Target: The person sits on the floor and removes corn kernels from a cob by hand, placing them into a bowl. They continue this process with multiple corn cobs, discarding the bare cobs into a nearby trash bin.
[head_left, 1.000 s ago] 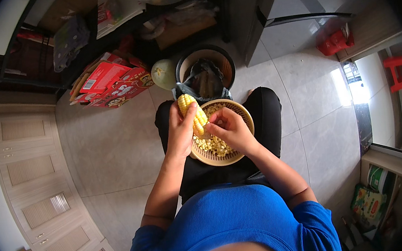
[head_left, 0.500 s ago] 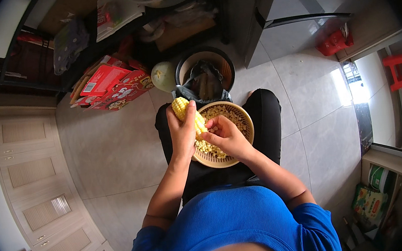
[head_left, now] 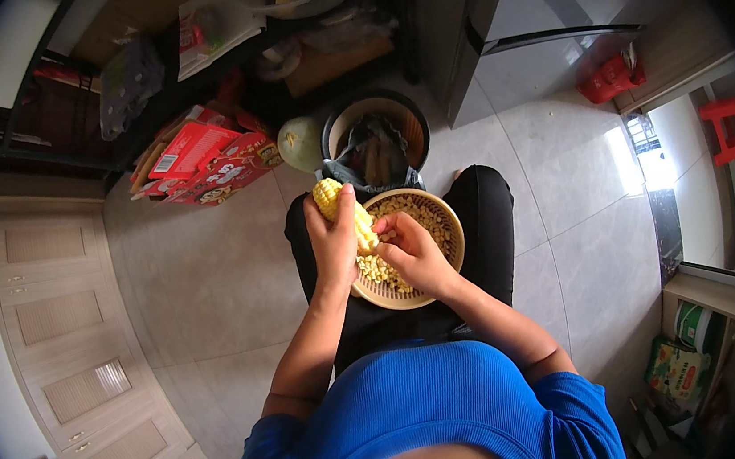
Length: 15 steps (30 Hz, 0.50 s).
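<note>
A yellow corn cob [head_left: 329, 196] slants across my left hand [head_left: 333, 240], whose fingers and thumb are wrapped round its middle. Close against the cob's near end is my right hand [head_left: 412, 254], its fingers curled in and its thumb pressed on the kernels. Its fingertips are partly hidden. Beneath both hands a round tan plastic basket [head_left: 457, 229] rests on my lap between my thighs. Loose corn kernels [head_left: 422, 215] cover much of its slatted bottom.
Just beyond the basket stands a bin [head_left: 417, 117] with a dark bag holding what look like stripped cobs. A pale green melon [head_left: 298, 143] and red cardboard boxes [head_left: 215, 162] lie left of it. A fridge [head_left: 563, 47] stands ahead right, cabinets [head_left: 63, 315] at left.
Both hands stay at the cob with only slight shifts. My right hand has moved a touch to the left and the basket sits marginally nearer to me.
</note>
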### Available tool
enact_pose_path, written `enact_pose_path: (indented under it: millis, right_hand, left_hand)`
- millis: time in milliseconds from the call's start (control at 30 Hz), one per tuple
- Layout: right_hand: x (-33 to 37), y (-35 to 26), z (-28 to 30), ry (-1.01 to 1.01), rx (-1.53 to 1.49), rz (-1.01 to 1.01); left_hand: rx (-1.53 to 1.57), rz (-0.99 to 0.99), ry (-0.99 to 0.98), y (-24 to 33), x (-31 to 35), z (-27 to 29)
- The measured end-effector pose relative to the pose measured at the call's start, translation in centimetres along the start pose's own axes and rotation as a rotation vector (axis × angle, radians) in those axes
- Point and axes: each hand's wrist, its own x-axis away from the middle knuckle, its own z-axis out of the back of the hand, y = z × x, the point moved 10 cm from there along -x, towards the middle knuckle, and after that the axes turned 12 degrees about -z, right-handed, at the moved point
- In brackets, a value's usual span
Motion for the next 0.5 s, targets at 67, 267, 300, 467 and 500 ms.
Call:
enact_pose_path:
  millis: [67,267,300,467,500]
  right_hand:
    - [0.2,-0.3,0.0,0.004,-0.009,-0.005]
    - [0.4,-1.0,0.0,0.007,-0.006,0.017]
    - [0.4,-1.3,0.2,0.034,0.044,0.032]
    - [0.9,-2.7,0.6,0.174,0.346,0.052]
    - [0.9,-2.6,0.9,0.194,0.366,0.042]
  left_hand:
    - [0.05,0.03,0.014,0.0,-0.1,0.1]
    - [-0.159,-0.158,-0.022,1.6,-0.4,0.1]
    - [-0.126,-0.133,-0.021,1.5,-0.3,-0.1]
    - [-0.121,-0.124,-0.035,1.5,-0.3,-0.3]
    - [-0.12,-0.149,-0.027,1.6,-0.4,-0.2]
